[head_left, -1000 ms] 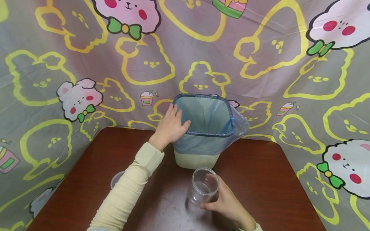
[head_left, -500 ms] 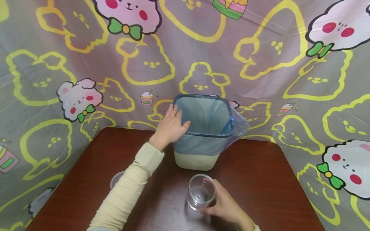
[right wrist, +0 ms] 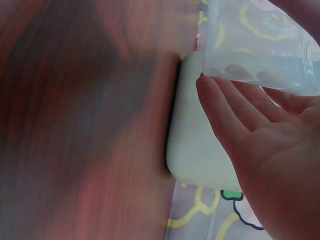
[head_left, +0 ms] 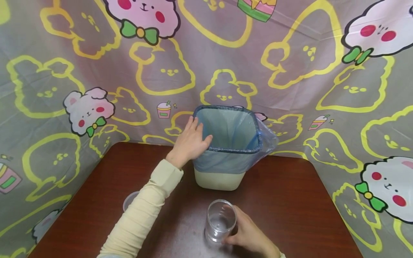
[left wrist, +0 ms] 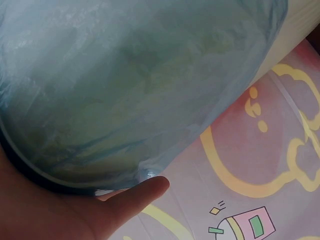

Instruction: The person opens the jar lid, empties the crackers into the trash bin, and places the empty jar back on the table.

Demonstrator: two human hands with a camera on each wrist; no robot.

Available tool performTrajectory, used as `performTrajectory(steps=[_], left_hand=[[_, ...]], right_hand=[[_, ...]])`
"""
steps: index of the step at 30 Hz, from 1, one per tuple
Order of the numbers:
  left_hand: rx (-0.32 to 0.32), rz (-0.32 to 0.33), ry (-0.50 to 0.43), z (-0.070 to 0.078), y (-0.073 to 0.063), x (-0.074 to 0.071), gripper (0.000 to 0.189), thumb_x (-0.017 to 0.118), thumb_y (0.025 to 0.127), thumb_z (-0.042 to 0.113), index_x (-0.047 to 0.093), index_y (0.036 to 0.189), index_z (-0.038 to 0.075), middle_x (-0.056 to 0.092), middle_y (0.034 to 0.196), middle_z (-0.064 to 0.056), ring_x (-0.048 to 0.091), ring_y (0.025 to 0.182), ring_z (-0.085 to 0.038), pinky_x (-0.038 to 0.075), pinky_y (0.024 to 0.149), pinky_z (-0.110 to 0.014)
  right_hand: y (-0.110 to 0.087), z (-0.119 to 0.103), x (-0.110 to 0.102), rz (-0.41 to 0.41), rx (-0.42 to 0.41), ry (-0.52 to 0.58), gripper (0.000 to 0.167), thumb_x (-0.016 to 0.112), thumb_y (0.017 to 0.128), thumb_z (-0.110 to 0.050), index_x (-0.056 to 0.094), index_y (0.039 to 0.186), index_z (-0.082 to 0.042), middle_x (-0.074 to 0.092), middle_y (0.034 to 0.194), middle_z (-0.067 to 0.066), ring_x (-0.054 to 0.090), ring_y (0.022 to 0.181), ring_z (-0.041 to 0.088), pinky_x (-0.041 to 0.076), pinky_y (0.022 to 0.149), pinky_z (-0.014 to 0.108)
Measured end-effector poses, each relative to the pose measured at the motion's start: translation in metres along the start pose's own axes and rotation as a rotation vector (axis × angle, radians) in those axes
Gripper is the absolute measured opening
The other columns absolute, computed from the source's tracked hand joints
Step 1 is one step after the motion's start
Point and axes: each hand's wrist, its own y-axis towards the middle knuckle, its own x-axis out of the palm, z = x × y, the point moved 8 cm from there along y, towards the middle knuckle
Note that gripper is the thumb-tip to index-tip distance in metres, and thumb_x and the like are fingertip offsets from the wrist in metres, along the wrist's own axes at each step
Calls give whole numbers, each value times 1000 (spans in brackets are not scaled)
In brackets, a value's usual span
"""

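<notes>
A bin (head_left: pixel 222 181) lined with a blue plastic bag (head_left: pixel 222 161) stands upright toward the back of the table. My left hand (head_left: pixel 190 141) rests on the bin's left rim, fingers extended. In the left wrist view, one extended finger (left wrist: pixel 145 192) lies by the bag-covered rim. My right hand (head_left: pixel 246 229) grips a clear plastic jar (head_left: pixel 221 218) by its right side, in front of the bin. The jar's open mouth faces up, and no lid is on it. From the right wrist view, several fingers (right wrist: pixel 225 100) lie along the jar wall (right wrist: pixel 250 60).
A round clear lid or shallow dish (head_left: pixel 129 200) lies on the brown table (head_left: pixel 284 200) at the left, partly hidden by my left sleeve (head_left: pixel 138 211). Loose bag material (head_left: pixel 269 138) bulges out at the bin's right. A patterned curtain (head_left: pixel 284 89) encloses the table's back and sides.
My right hand has moved the jar slightly left and toward me, away from the bin. The left hand and the bin have stayed in place.
</notes>
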Motion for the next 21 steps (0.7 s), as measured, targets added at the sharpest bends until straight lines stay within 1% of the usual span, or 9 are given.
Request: performTrajectory(steps=[4, 6, 14, 21], left_hand=[[-1, 2, 3, -1, 0, 0, 72, 34, 99, 50, 29, 150, -1, 13, 161, -19, -3, 151, -30, 13, 122, -44], [-1, 4, 2, -1, 0, 0, 72, 34, 99, 50, 29, 150, -1, 13, 161, -19, -3, 151, -30, 13, 122, -44], [5, 6, -6, 1, 0, 0, 72, 34, 99, 50, 29, 150, -1, 13, 161, -19, -2, 151, -30, 12, 122, -43], [1, 0, -5, 0, -1, -1, 72, 34, 99, 50, 29, 150, -1, 13, 161, -19, -2, 151, -30, 11, 123, -43]], right_hand=[[-2, 4, 6, -20, 19, -2, 90, 91, 52, -18, 51, 133, -12, 63, 119, -4, 61, 107, 14, 50, 93, 30], [-2, 5, 7, -25, 23, -6, 91, 92, 52, -20, 51, 133, -12, 63, 118, -4, 61, 106, 14, 50, 93, 31], [-4, 8, 10, -34, 17, -3, 94, 93, 51, -22, 50, 134, -10, 64, 119, -2, 62, 106, 16, 49, 94, 30], [-5, 11, 13, -63, 44, 6, 94, 92, 53, -22, 48, 135, -8, 64, 120, 0, 62, 107, 17, 50, 95, 32]])
